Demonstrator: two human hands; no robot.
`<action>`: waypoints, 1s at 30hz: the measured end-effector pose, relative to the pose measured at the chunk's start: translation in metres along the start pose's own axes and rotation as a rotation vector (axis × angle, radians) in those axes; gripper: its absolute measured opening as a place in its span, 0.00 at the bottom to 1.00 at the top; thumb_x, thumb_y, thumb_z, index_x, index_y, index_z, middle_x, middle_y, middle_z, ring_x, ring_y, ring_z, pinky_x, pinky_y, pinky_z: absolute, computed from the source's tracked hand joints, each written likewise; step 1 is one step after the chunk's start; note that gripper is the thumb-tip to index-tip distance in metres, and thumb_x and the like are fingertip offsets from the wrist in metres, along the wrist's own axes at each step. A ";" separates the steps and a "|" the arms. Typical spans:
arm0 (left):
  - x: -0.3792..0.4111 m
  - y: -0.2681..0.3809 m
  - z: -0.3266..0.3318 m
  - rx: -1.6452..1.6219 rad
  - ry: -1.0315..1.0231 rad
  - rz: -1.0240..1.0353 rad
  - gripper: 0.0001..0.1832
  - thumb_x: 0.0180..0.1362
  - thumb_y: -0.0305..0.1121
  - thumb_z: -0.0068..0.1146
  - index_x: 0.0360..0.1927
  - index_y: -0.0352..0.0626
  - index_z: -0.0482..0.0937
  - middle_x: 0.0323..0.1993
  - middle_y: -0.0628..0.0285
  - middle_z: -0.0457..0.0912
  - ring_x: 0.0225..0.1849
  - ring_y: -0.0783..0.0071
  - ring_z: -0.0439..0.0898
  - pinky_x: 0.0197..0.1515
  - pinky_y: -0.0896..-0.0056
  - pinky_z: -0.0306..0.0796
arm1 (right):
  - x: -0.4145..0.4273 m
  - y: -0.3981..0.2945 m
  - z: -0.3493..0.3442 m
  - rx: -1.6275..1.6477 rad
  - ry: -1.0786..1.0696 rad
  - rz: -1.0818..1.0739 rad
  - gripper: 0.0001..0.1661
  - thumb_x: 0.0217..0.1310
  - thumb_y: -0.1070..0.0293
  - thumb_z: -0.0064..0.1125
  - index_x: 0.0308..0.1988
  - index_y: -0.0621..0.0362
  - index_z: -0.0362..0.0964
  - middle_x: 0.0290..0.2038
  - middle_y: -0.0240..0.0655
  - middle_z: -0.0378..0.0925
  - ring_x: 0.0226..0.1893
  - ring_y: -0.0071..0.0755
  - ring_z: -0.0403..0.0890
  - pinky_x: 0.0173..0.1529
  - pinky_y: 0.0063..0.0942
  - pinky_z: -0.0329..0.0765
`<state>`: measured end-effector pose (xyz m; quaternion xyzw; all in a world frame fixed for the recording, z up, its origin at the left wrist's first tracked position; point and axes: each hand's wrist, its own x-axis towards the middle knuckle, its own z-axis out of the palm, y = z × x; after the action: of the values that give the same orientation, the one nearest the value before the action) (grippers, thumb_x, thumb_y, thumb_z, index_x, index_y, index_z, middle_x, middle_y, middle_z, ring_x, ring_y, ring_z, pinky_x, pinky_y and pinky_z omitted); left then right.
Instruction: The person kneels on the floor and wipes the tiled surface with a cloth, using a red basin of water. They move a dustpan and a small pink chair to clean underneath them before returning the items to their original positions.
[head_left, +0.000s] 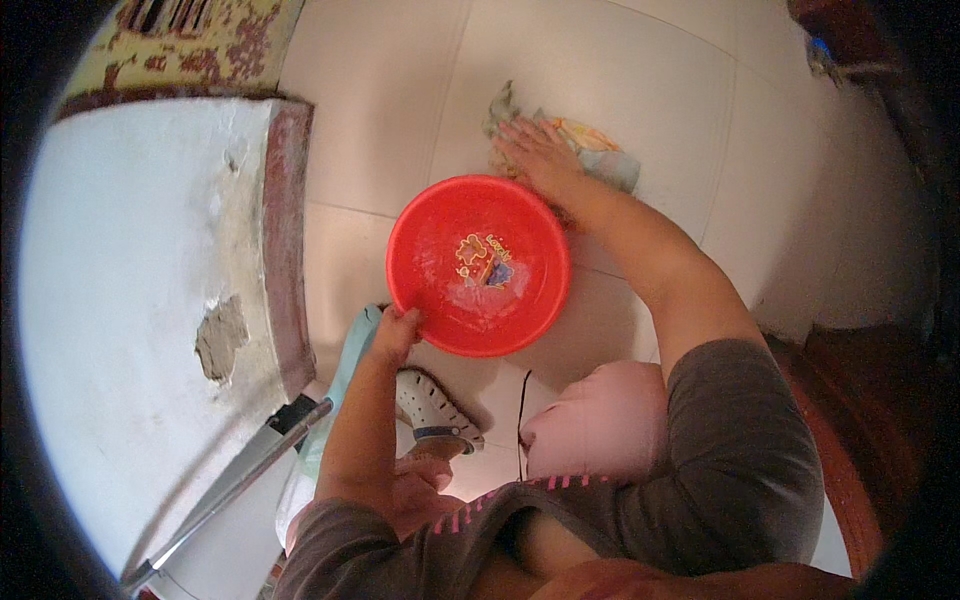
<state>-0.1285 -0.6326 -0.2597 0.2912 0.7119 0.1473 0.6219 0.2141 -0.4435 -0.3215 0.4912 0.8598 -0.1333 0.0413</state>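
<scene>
A round red plastic basin (435, 262), with cartoon figures printed on its bottom, is in the middle of the view. My left hand (397, 335) grips the basin's near-left rim, thumb over the edge. Beyond the basin, my right hand (541, 157) presses flat on a crumpled, patterned cloth (611, 166) on the tiled floor (360, 142). The cloth spreads out on both sides of the fingers, and part of it is hidden under the hand. Whether the basin touches the floor cannot be told from above.
At left stands a white wall (135, 247) with peeling plaster and a dark red skirting (286, 225). A metal-tubed object (225, 491) leans below it, beside a pale green strip (355, 352). A white clog (435, 405) is on my foot. Dark red furniture (855, 397) is at right.
</scene>
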 end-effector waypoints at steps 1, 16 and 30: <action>0.002 0.001 -0.003 0.007 -0.014 -0.034 0.10 0.57 0.33 0.53 0.39 0.40 0.77 0.27 0.67 0.77 0.25 0.76 0.72 0.26 0.73 0.65 | 0.001 -0.008 0.013 0.006 0.064 -0.053 0.40 0.61 0.51 0.51 0.70 0.42 0.50 0.73 0.29 0.48 0.73 0.37 0.45 0.74 0.46 0.37; -0.036 -0.064 0.040 -0.244 0.041 -0.174 0.16 0.58 0.29 0.54 0.50 0.35 0.76 0.34 0.61 0.81 0.33 0.70 0.78 0.36 0.67 0.74 | -0.060 0.162 -0.004 0.190 0.446 1.488 0.47 0.58 0.40 0.51 0.67 0.59 0.53 0.65 0.53 0.59 0.66 0.57 0.61 0.67 0.48 0.59; -0.052 -0.092 0.051 -0.036 -0.038 -0.164 0.17 0.58 0.30 0.54 0.50 0.34 0.77 0.40 0.58 0.83 0.39 0.67 0.80 0.44 0.62 0.75 | 0.168 0.012 0.002 -0.083 0.255 0.292 0.37 0.60 0.51 0.51 0.68 0.43 0.55 0.69 0.35 0.56 0.70 0.41 0.56 0.72 0.42 0.52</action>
<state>-0.0972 -0.7439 -0.2807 0.2234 0.7187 0.1028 0.6504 0.1381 -0.2985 -0.3593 0.6215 0.7824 -0.0268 -0.0287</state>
